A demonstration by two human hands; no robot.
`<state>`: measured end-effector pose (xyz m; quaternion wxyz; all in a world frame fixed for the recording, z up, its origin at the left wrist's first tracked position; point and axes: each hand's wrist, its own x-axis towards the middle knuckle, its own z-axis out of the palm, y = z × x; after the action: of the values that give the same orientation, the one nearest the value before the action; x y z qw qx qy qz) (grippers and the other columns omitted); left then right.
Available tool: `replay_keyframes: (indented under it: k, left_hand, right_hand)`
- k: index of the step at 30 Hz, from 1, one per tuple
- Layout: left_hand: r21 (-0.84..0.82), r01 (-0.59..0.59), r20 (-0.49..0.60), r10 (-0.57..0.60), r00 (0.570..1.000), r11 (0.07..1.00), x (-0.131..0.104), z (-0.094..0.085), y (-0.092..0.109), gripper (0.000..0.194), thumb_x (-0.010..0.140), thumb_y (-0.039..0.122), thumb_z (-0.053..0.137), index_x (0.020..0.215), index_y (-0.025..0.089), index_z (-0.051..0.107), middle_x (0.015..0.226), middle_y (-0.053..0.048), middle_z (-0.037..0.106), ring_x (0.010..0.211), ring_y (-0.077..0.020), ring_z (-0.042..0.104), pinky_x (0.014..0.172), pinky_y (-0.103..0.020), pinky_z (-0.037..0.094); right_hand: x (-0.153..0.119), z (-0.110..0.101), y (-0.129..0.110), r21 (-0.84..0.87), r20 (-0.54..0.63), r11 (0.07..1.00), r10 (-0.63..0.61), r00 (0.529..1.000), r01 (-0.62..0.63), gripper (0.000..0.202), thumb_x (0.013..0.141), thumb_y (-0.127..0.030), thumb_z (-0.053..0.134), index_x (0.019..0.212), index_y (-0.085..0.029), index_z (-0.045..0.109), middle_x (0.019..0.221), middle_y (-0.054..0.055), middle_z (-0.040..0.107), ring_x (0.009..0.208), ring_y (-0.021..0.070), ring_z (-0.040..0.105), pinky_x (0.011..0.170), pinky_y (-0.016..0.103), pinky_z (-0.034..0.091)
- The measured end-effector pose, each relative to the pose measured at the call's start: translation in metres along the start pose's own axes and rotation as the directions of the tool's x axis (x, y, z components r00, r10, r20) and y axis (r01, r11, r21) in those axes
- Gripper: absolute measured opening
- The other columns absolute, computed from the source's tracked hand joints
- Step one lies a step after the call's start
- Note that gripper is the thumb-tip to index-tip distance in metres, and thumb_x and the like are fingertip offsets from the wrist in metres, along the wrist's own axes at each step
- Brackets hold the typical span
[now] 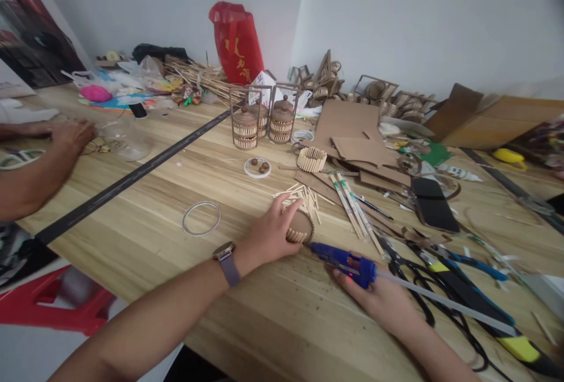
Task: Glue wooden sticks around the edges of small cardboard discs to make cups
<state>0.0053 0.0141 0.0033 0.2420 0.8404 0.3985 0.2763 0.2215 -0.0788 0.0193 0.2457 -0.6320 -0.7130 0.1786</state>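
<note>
My left hand (275,230), with a watch on its wrist, grips a round brown cardboard piece (304,223) by its edge. Short wooden sticks stand upright along the near part of that piece's rim. In my right hand (374,297) is a blue glue gun (346,261), a long pale glue stick jutting from its back. The gun's nozzle is close to the near right edge of the round piece. Loose short sticks (312,200) lie just beyond my left hand. Farther back, a ring of upright sticks (312,159) sits on the table.
A white ring (201,218) lies left of my left hand; a lid with brown beads (258,167) is beyond it. Pliers (476,264), black scissors (418,276) and a phone (435,204) are at right. Another person's hands (73,135) rest at left.
</note>
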Motion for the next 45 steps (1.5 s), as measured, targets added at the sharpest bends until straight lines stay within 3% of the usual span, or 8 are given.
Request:
replay_keyframes:
  k: [5, 27, 34, 37, 42, 45]
  left_hand:
    - [0.022, 0.007, 0.013, -0.007, 1.0, 1.0, 0.0, -0.001, 0.002, 0.087, 0.066, 0.02, 0.073, 0.142, 0.022, 0.031, 0.148, -0.016, 0.025, 0.131, -0.0339, 0.041, 0.105, -0.047, 0.042]
    - [0.033, 0.01, 0.008, -0.01, 1.0, 0.999, 0.0, -0.001, 0.001, 0.087, 0.065, 0.02, 0.074, 0.141, 0.024, 0.032, 0.148, -0.014, 0.025, 0.13, -0.0335, 0.042, 0.103, -0.046, 0.044]
    - [0.041, 0.006, 0.012, -0.007, 1.0, 0.999, 0.001, 0.0, 0.0, 0.09, 0.066, 0.022, 0.075, 0.143, 0.024, 0.029, 0.147, -0.015, 0.025, 0.131, -0.0337, 0.04, 0.105, -0.047, 0.042]
    - [0.05, 0.008, 0.016, -0.009, 1.0, 0.999, 0.002, 0.0, -0.001, 0.09, 0.066, 0.024, 0.076, 0.143, 0.023, 0.029, 0.147, -0.015, 0.024, 0.133, -0.0343, 0.039, 0.106, -0.047, 0.042]
    - [0.04, 0.006, 0.019, -0.007, 1.0, 0.999, 0.002, 0.0, -0.002, 0.092, 0.065, 0.024, 0.076, 0.144, 0.025, 0.028, 0.148, -0.015, 0.023, 0.132, -0.0345, 0.039, 0.104, -0.048, 0.043]
    - [0.02, -0.01, 0.015, 0.009, 1.0, 1.0, 0.002, 0.0, -0.005, 0.094, 0.064, 0.024, 0.078, 0.144, 0.025, 0.028, 0.147, -0.015, 0.023, 0.133, -0.035, 0.038, 0.105, -0.048, 0.042]
  right_hand:
    - [0.001, 0.001, -0.001, 0.018, -0.009, 1.0, -0.016, 1.0, 0.016, 0.033, 0.078, -0.045, 0.052, 0.081, -0.021, 0.074, 0.082, 0.008, 0.078, 0.075, 0.0274, 0.072, 0.071, 0.035, 0.059]
    - [-0.001, 0.002, 0.001, 0.005, -0.024, 0.999, -0.043, 0.999, 0.043, 0.032, 0.08, -0.045, 0.052, 0.085, -0.021, 0.074, 0.086, 0.008, 0.078, 0.08, 0.0285, 0.072, 0.075, 0.035, 0.058]
    - [0.001, 0.002, -0.002, 0.037, 0.006, 0.999, -0.007, 1.0, 0.007, 0.029, 0.079, -0.044, 0.052, 0.08, -0.023, 0.072, 0.08, 0.006, 0.077, 0.073, 0.0256, 0.072, 0.068, 0.031, 0.058]
    - [0.002, 0.003, 0.0, 0.061, -0.048, 0.997, 0.042, 0.998, -0.039, 0.033, 0.077, -0.047, 0.052, 0.081, -0.022, 0.073, 0.082, 0.008, 0.077, 0.078, 0.0278, 0.072, 0.072, 0.034, 0.058]
    - [0.002, 0.004, 0.015, 0.143, -0.122, 0.966, 0.233, 0.965, -0.216, 0.04, 0.073, -0.054, 0.057, 0.085, -0.02, 0.074, 0.086, 0.009, 0.077, 0.086, 0.0321, 0.07, 0.079, 0.041, 0.056]
    - [0.001, -0.002, 0.02, 0.275, -0.036, 0.925, 0.282, 0.959, -0.262, 0.039, 0.072, -0.056, 0.062, 0.082, -0.02, 0.071, 0.081, 0.008, 0.075, 0.077, 0.027, 0.068, 0.07, 0.037, 0.055]
